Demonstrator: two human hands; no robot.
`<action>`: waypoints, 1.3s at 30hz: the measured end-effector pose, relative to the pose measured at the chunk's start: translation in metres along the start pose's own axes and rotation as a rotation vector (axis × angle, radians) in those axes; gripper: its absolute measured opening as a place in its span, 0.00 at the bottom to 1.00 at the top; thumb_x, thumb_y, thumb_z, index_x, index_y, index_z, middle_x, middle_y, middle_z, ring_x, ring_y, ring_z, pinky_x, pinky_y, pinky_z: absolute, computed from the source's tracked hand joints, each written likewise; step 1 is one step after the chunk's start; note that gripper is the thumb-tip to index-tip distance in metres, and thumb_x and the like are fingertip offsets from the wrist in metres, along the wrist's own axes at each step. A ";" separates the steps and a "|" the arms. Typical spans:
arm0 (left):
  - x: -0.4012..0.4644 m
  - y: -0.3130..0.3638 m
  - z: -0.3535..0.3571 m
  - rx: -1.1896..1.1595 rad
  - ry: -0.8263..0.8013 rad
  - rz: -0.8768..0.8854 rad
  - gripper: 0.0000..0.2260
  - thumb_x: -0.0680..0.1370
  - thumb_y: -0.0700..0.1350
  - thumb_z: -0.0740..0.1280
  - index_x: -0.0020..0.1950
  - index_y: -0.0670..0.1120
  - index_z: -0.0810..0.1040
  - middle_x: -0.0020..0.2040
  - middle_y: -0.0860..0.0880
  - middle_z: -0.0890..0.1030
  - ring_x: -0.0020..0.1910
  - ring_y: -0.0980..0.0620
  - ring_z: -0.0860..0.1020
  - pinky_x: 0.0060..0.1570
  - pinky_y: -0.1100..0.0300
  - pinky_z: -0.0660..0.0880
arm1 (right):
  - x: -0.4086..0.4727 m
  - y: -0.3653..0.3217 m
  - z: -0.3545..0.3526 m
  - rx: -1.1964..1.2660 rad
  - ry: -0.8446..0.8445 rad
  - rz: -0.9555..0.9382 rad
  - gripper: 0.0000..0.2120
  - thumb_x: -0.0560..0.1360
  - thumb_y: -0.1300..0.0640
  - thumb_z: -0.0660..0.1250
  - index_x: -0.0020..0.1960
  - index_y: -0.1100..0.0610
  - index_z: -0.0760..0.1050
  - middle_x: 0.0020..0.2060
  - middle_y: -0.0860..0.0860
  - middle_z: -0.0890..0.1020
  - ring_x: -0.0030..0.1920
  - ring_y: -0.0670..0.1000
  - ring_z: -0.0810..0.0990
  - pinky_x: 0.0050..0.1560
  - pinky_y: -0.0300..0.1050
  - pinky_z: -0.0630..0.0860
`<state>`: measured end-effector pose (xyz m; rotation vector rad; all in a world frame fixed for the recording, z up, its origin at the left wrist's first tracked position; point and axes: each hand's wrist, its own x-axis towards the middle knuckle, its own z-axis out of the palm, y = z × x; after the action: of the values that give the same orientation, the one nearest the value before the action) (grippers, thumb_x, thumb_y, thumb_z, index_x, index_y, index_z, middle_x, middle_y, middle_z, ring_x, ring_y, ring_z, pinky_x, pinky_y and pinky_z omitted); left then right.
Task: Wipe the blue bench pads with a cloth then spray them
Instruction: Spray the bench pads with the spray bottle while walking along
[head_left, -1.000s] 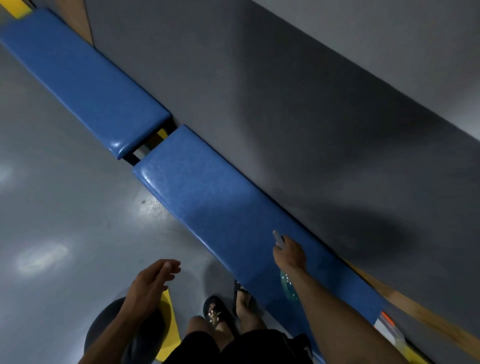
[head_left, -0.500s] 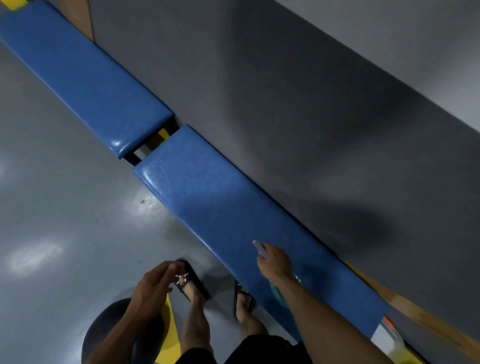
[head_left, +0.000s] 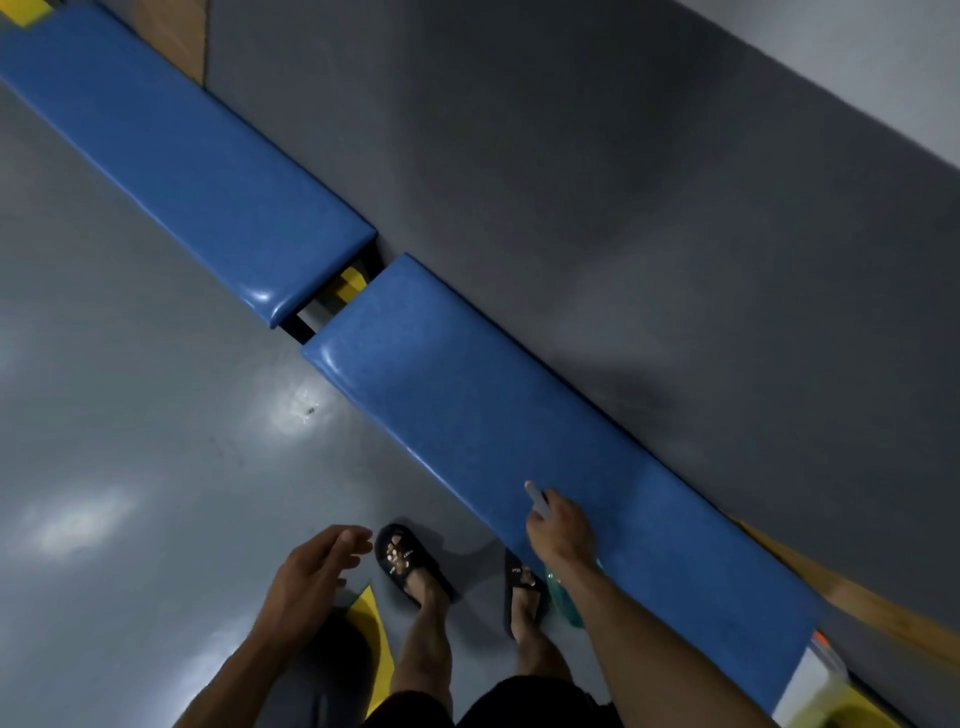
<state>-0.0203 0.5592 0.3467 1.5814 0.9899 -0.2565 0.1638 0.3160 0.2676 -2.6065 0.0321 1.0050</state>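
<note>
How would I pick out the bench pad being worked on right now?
Two blue pads run in a line along the grey wall, split by a narrow gap with yellow showing in it. The near pad is the one below that gap, closest to the person's feet. Unlike the far pad, it has the right hand over it, gripping a spray bottle.

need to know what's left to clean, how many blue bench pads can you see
2: far pad at upper left, near pad under the right hand. More may lie beyond the frame.
</note>
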 end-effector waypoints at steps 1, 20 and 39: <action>0.003 0.000 -0.008 0.009 -0.004 0.007 0.11 0.79 0.56 0.59 0.48 0.61 0.82 0.48 0.54 0.85 0.47 0.53 0.83 0.48 0.51 0.79 | 0.005 -0.005 -0.006 0.026 0.027 0.024 0.05 0.75 0.56 0.63 0.50 0.55 0.75 0.46 0.53 0.81 0.44 0.55 0.78 0.43 0.47 0.74; 0.050 0.015 -0.111 0.110 -0.056 0.083 0.16 0.79 0.58 0.56 0.54 0.54 0.81 0.48 0.60 0.84 0.48 0.58 0.82 0.48 0.56 0.79 | -0.005 -0.105 0.026 0.046 0.004 -0.018 0.05 0.76 0.53 0.63 0.49 0.53 0.76 0.44 0.51 0.80 0.46 0.56 0.79 0.45 0.49 0.77; 0.098 0.047 -0.133 0.074 0.003 0.022 0.13 0.82 0.53 0.58 0.51 0.53 0.82 0.47 0.54 0.85 0.48 0.53 0.82 0.48 0.52 0.79 | 0.071 -0.148 -0.013 0.197 0.101 0.055 0.02 0.75 0.56 0.64 0.43 0.53 0.73 0.38 0.49 0.80 0.37 0.52 0.78 0.38 0.47 0.76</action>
<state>0.0265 0.7244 0.3545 1.6591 0.9746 -0.2783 0.2465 0.4586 0.2758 -2.4847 0.2171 0.8408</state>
